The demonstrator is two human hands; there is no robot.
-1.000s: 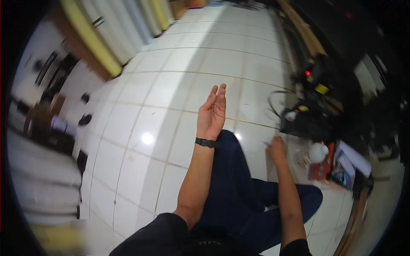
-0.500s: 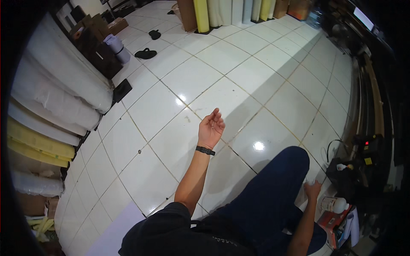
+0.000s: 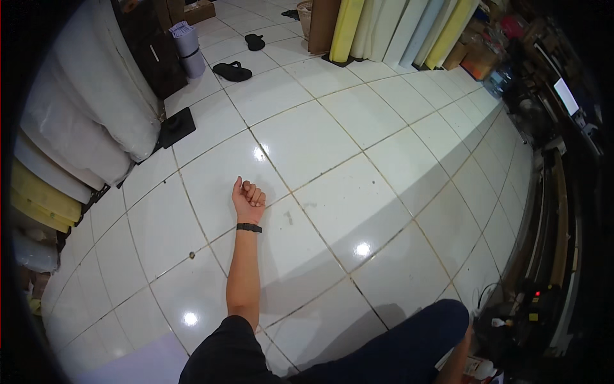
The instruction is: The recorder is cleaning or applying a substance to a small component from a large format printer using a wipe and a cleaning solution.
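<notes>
My left hand (image 3: 248, 200) is stretched out in front of me over the white tiled floor (image 3: 339, 128), its fingers curled into a loose fist with nothing in it. A black band (image 3: 249, 227) circles that wrist. My right forearm (image 3: 455, 361) shows only as a sliver at the lower right edge beside my dark blue trouser leg (image 3: 409, 342); the right hand itself is out of the picture.
White and yellow rolls (image 3: 70, 141) are stacked along the left wall. Upright yellow, white and pale blue rolls (image 3: 390, 29) stand at the back. Two black sandals (image 3: 233, 70) lie on the floor. Cables and equipment with a red light (image 3: 534, 301) sit at the right.
The view has swung left and up across the floor. My left hand went from open with fingers spread to a loose fist. The right hand has slipped out of view.
</notes>
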